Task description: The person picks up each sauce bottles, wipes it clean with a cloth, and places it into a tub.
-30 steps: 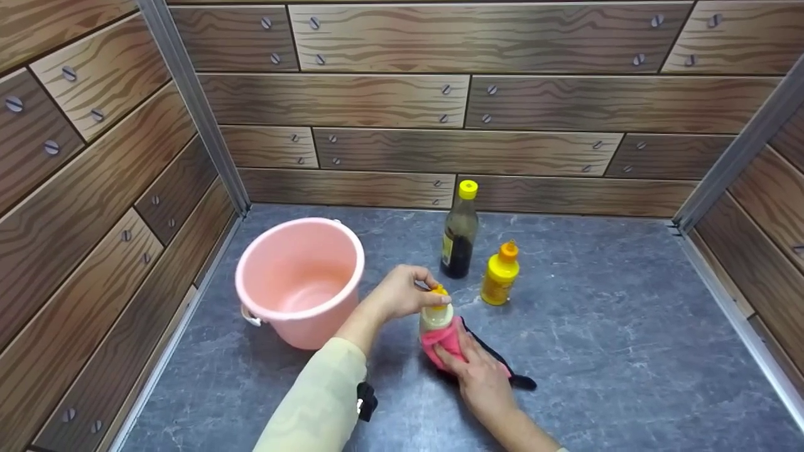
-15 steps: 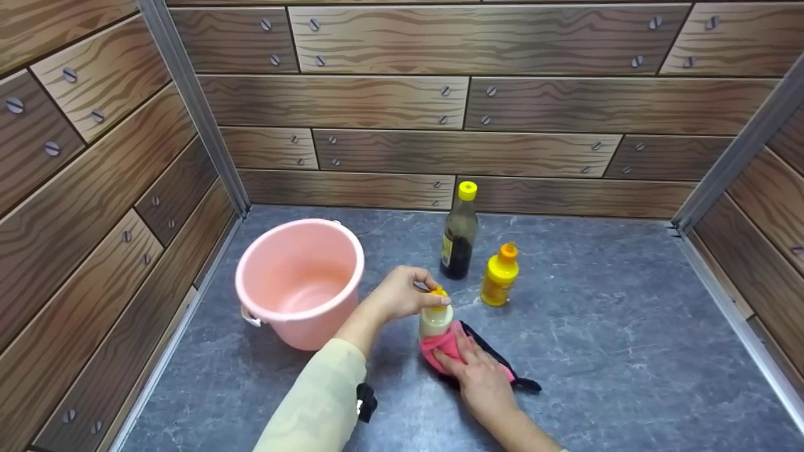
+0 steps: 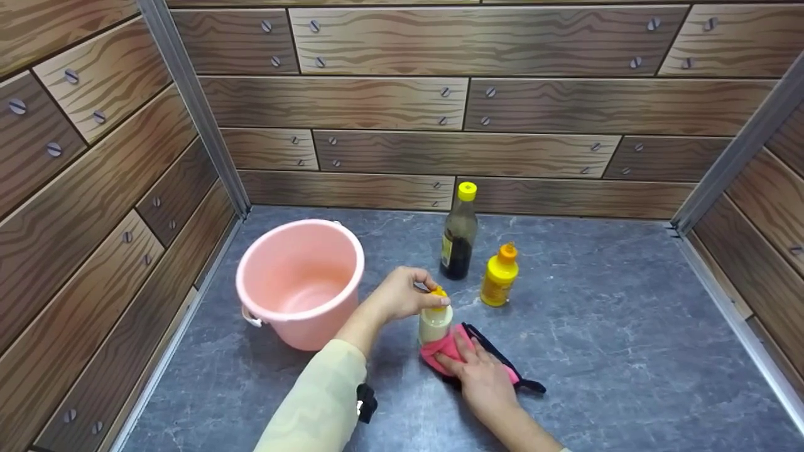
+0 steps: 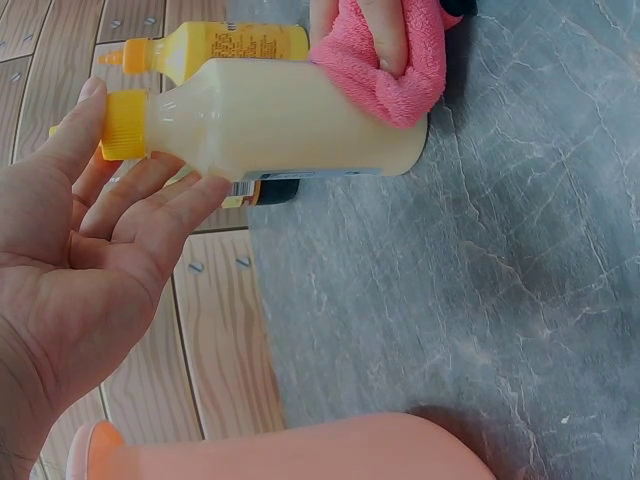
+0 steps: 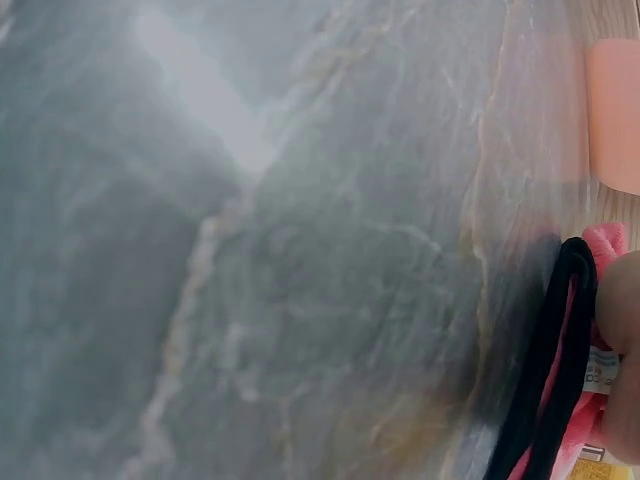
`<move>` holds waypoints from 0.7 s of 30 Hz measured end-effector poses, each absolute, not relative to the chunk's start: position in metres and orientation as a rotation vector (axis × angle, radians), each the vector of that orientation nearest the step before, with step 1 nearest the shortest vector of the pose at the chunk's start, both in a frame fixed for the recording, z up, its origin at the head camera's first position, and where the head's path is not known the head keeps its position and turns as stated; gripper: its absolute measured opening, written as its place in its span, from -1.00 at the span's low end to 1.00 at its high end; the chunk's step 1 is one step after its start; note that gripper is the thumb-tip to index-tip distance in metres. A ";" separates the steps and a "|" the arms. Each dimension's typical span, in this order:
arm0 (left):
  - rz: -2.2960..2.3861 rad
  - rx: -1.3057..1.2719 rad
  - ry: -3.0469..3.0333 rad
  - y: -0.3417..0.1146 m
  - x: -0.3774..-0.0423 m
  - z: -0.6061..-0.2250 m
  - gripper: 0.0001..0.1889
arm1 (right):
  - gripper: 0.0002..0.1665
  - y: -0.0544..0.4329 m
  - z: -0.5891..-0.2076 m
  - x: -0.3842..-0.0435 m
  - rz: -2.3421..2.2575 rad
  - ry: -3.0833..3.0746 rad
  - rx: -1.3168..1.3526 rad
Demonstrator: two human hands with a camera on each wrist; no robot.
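A bottle of cream-coloured contents (image 4: 270, 115) stands upright on the grey table, in the head view left of the right hand. My left hand (image 3: 405, 295) pinches its yellow cap (image 4: 124, 125) between thumb and fingers. Against the bottle's lower side, my right hand (image 3: 487, 384) holds a pink cloth (image 4: 415, 60) with black edging and a black loop (image 5: 560, 370). The cloth covers part of the bottle's lower body. In the right wrist view, only a bit of that hand shows at the right edge.
A pink bucket (image 3: 300, 320) stands to the left, close to the left forearm. Behind the hands are a dark-liquid bottle with a yellow cap (image 3: 459, 242) and a yellow squeeze bottle with an orange nozzle (image 3: 500, 276). Wood-patterned walls (image 3: 389, 103) enclose the table.
The pink cloth and right hand have shifted slightly down and right along the bottle, showing more of its body. The black loop has moved right. My left hand stays on the cap.
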State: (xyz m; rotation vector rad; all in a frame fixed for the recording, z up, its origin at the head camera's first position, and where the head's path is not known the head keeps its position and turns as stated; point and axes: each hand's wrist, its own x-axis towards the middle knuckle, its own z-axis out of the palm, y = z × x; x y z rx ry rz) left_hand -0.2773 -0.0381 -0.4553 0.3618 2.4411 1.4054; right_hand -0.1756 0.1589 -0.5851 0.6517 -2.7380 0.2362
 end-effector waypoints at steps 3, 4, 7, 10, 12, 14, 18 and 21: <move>1.405 0.352 2.434 -0.038 -0.277 -0.456 -0.85 | -0.38 0.160 -0.583 -0.177 0.235 -2.769 0.650; 1.405 0.352 2.434 -0.038 -0.278 -0.456 -0.85 | -0.38 0.160 -0.582 -0.177 0.233 -2.779 0.647; 1.403 0.356 2.442 -0.038 -0.277 -0.456 -0.85 | -0.41 0.161 -0.581 -0.179 0.236 -2.827 0.631; 1.402 0.360 2.445 -0.038 -0.278 -0.456 -0.85 | -0.42 0.161 -0.578 -0.180 0.241 -2.868 0.613; 1.402 0.362 2.446 -0.038 -0.278 -0.456 -0.84 | -0.43 0.161 -0.576 -0.179 0.246 -2.881 0.606; 1.400 0.365 2.449 -0.038 -0.277 -0.456 -0.84 | -0.44 0.162 -0.575 -0.179 0.248 -2.884 0.602; 1.393 0.385 2.470 -0.038 -0.277 -0.455 -0.83 | -0.42 0.163 -0.574 -0.178 0.250 -2.877 0.598; 1.384 0.402 2.490 -0.038 -0.277 -0.455 -0.82 | -0.38 0.164 -0.575 -0.178 0.248 -2.861 0.591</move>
